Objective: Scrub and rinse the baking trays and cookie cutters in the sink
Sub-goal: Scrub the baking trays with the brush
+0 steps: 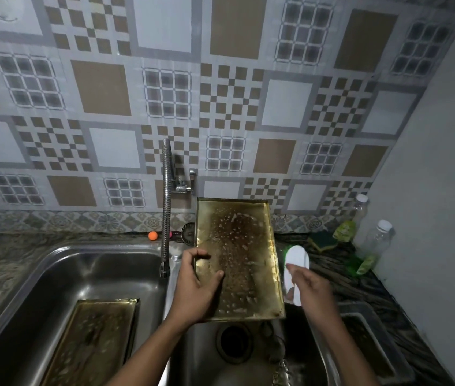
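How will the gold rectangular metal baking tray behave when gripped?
Probably stiff: the gold rectangular metal baking tray looks flat held by one edge in the left hand. Likely slippery: foamy specks dot its face. Seemingly light: one hand props it.

Tray (237, 246) stands tilted betw. L hand (195, 285) & R hand (312, 288), w/ L hand on its left edge. Drain (233, 341) sits below both hands. Scrubber (296, 271) is in R hand, just right of tray. Tap hose (166, 207) hangs just left of L hand. 2nd tray (95, 338) lies in left basin (95, 274), left of L hand. 3rd tray (371, 346) lies right of R hand. Sponge (322, 240) & 2 bottles (374, 246) sit behind R hand.
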